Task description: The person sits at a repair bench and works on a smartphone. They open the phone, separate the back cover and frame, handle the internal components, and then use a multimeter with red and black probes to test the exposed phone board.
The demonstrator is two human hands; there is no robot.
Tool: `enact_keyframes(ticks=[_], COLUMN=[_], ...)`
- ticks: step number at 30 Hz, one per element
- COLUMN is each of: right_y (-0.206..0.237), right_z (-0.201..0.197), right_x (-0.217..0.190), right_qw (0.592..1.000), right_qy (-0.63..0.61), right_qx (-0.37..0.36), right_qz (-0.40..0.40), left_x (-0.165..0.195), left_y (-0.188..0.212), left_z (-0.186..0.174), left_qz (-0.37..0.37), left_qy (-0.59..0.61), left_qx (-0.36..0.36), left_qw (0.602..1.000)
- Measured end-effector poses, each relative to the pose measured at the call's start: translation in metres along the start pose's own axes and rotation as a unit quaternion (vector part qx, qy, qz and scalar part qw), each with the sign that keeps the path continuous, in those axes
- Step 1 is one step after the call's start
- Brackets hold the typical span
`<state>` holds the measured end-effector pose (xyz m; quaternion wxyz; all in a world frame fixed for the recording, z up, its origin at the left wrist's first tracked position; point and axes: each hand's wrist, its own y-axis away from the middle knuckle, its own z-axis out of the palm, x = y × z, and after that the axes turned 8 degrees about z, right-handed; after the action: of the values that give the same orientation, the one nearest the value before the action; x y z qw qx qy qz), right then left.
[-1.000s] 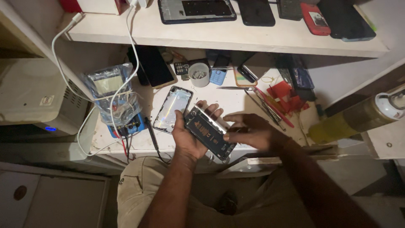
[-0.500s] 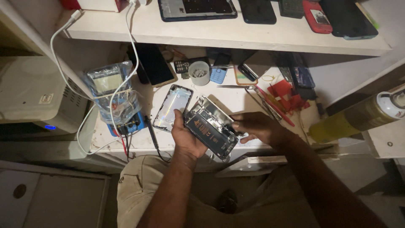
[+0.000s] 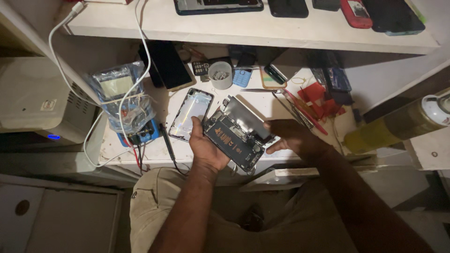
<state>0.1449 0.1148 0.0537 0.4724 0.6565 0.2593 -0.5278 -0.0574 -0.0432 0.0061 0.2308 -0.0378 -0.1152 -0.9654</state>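
Note:
My left hand [image 3: 205,147] cradles an opened phone body [image 3: 232,143] from below, its dark battery and inner boards facing up. The phone's screen panel [image 3: 247,116] is hinged up and away from the body at the far side. My right hand [image 3: 289,136] rests at the right edge of the opened phone, fingers on that edge and the lifted panel. A separate shiny phone back shell [image 3: 191,114] lies on the white worktop [image 3: 112,147] just left of my left hand.
A multimeter in a plastic bag [image 3: 123,104] with red and black leads sits at the left. White cables [image 3: 140,56] hang from the upper shelf [image 3: 243,28], which holds several phones. A small white cup [image 3: 220,75], tweezers [image 3: 262,90], red tools [image 3: 318,100] and a yellow spray can [image 3: 398,124] lie around.
The screen panel has swung up further from the phone body. My right hand has shifted to the right along the phone's edge. My left hand keeps its hold.

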Motion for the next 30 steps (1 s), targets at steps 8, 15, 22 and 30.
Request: enact_keyframes(ticks=[8,15,22,30], right_y=[0.006,0.006,0.004,0.01], right_z=[0.016,0.003,-0.005,0.01], right_x=[-0.024,-0.01,0.01,-0.014], right_qw=[0.996,0.993,0.985,0.999], right_qy=[-0.016,0.114,-0.021,0.017], right_qx=[0.025,-0.017,-0.121,-0.009], right_qz=[0.082,-0.027,-0.118,0.05], left_x=[0.0,0.0,0.0,-0.001], left_y=[0.002,0.003,0.005,0.004], left_z=[0.001,0.006,0.005,0.003], left_qz=[-0.005,-0.003,-0.005,0.0], left_qy=[-0.001,-0.022,-0.011,-0.016], left_qx=[-0.021,-0.007,-0.012,0.008], left_qw=[1.0,1.0,1.0,1.0])
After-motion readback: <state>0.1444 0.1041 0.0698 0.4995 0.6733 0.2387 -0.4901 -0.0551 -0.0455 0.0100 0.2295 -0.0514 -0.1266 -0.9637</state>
